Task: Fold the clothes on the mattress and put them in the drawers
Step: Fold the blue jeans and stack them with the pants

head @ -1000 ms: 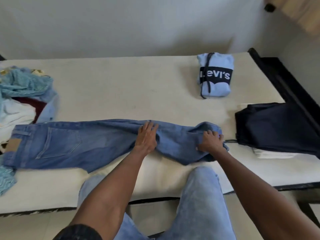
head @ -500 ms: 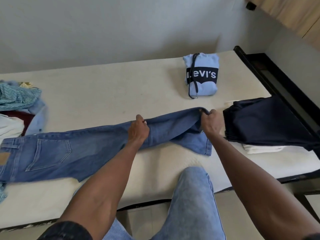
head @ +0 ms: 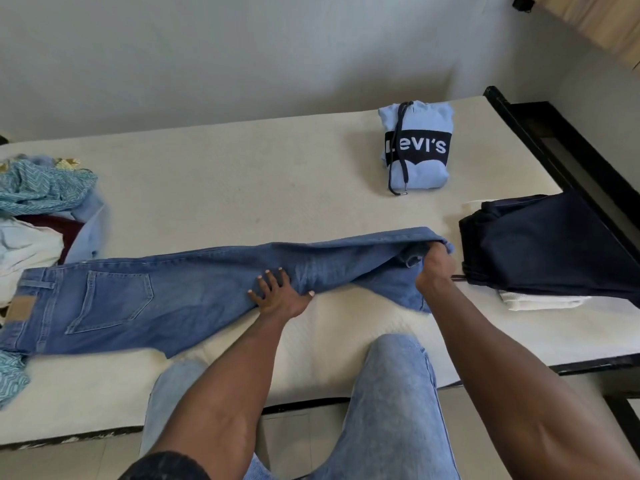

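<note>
A pair of blue jeans (head: pixel 166 299) lies stretched across the cream mattress (head: pixel 242 188), waistband at the left, back pocket up. My left hand (head: pixel 280 294) presses flat on the legs near the knee, fingers spread. My right hand (head: pixel 434 270) grips the hem end of the legs, lifted slightly off the mattress beside the dark pile. A folded light-blue Levi's hoodie (head: pixel 417 147) sits at the back right. A folded dark navy garment (head: pixel 550 244) lies on a folded white one (head: pixel 540 301) at the right edge.
A heap of unfolded clothes (head: pixel 38 209), teal patterned, white and maroon, sits at the left edge. A black bed frame (head: pixel 568 150) borders the mattress on the right. My legs in light jeans (head: pixel 391 403) stand against the front edge. A wooden cabinet (head: pixel 595 26) shows top right.
My right hand has pulled the hem end farther right and lifted it, straightening the legs. My left hand opened from a curled hold and now lies flat on the jeans.
</note>
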